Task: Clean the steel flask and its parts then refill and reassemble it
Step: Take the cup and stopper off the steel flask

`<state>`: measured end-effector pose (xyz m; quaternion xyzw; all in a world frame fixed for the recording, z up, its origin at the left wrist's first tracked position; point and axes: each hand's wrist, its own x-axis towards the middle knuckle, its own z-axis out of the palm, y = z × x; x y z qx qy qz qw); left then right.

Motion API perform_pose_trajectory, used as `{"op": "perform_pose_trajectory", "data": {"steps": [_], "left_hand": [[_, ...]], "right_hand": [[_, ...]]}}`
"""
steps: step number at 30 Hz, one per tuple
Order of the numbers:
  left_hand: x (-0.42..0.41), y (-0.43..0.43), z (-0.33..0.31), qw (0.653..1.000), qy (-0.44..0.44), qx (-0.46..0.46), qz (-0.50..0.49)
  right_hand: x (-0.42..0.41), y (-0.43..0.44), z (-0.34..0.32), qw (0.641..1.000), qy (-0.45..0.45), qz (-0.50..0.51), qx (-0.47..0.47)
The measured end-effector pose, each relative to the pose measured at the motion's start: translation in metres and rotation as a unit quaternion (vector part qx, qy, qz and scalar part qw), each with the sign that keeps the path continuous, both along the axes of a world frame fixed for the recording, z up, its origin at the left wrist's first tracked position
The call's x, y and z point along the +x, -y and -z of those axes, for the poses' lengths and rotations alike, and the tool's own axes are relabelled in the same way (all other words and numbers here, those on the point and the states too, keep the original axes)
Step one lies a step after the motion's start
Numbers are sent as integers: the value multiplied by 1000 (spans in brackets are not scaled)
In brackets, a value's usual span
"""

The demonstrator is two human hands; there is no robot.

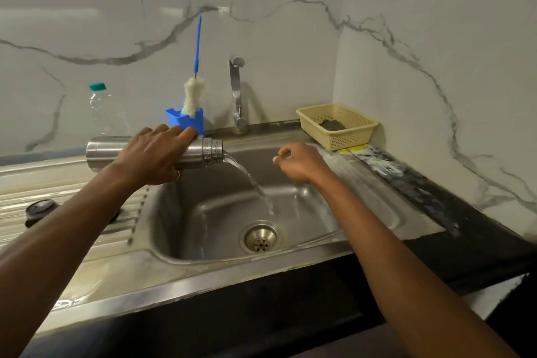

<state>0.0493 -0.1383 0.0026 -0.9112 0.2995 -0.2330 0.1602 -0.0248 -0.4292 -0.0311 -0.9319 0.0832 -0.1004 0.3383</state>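
Head view showed the left hand [154, 154] wrapped around the middle of the steel flask [100, 154], held sideways over the sink [232, 270]. Right of that grip, the flask's open threaded mouth spilled a stream of water [250, 180] down toward the drain [260, 237]. Further right of the grip, well apart, the right hand [299, 163] hovered, fingers curled into a fist, holding nothing I could see.

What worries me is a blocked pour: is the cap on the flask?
No, the threaded mouth of the flask is bare, and water streams from it into the sink.
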Motion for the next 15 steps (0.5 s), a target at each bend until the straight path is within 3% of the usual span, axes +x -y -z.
{"op": "perform_pose_trajectory", "data": {"steps": [15], "left_hand": [[-7,-22,-10,994,86,72,19]], "right_hand": [[5,5,5,1000,7,8,20]]}}
